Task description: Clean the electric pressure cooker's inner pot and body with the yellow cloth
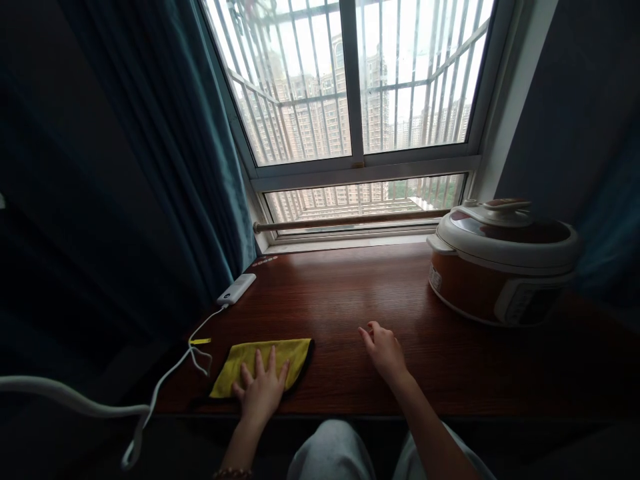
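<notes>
A folded yellow cloth (295, 352) with a dark edge lies near the front of the brown wooden table (340, 293). My left hand (261, 390) rests flat on it, fingers spread and pressing down without gripping. To the right of the cloth is my right hand (386, 350), loosely bent over the bare wood with thumb and fingers slightly apart. Nothing shows in it. Whether its fingertips touch the table I cannot tell.
An electric pressure cooker (500, 267) stands at the right. A white power bank (237, 289) with a white cable (170, 373) lies at the left, by the blue curtain (200, 167). Behind the table is a barred window (357, 100). My knees (333, 453) are at the front edge.
</notes>
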Demonstrator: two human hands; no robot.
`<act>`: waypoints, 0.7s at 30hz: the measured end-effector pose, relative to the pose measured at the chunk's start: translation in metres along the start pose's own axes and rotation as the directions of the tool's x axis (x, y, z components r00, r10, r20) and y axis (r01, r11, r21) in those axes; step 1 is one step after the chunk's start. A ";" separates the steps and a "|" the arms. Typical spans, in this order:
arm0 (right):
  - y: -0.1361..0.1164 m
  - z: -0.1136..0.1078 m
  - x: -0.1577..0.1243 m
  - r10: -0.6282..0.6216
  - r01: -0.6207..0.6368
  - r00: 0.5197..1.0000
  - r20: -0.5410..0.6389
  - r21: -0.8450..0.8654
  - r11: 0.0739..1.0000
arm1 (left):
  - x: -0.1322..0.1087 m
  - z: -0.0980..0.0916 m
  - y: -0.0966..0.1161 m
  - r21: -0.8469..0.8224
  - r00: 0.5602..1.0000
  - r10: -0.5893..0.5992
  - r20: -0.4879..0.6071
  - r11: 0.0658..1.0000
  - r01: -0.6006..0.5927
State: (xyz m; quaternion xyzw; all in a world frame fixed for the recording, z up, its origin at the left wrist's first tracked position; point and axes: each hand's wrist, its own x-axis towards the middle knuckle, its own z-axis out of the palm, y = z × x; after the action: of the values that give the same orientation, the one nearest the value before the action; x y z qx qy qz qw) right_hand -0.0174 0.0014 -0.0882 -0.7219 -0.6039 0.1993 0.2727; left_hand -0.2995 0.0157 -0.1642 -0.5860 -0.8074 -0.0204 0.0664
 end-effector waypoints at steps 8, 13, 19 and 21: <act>-0.001 0.001 0.001 -0.004 0.004 1.000 0.017 -0.026 1.000 | -0.009 -0.004 0.001 0.024 1.000 0.016 -0.018 1.000 -0.016; 0.000 0.001 0.001 -0.009 0.009 1.000 0.021 -0.022 1.000 | -0.009 -0.005 0.001 0.003 1.000 0.020 -0.024 1.000 -0.020; 0.001 0.000 0.001 -0.008 0.009 1.000 0.027 -0.037 0.999 | -0.011 -0.010 0.001 0.007 0.998 0.062 -0.021 0.998 -0.062; 0.001 0.001 0.001 -0.006 0.007 0.999 0.036 -0.043 0.999 | -0.010 -0.009 0.001 0.019 0.999 0.044 -0.016 0.999 -0.044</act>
State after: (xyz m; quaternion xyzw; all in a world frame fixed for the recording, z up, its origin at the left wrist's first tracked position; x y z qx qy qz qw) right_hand -0.0166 0.0024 -0.0894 -0.7220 -0.6151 0.1984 0.2469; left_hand -0.2942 0.0053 -0.1563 -0.6028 -0.7938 -0.0164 0.0791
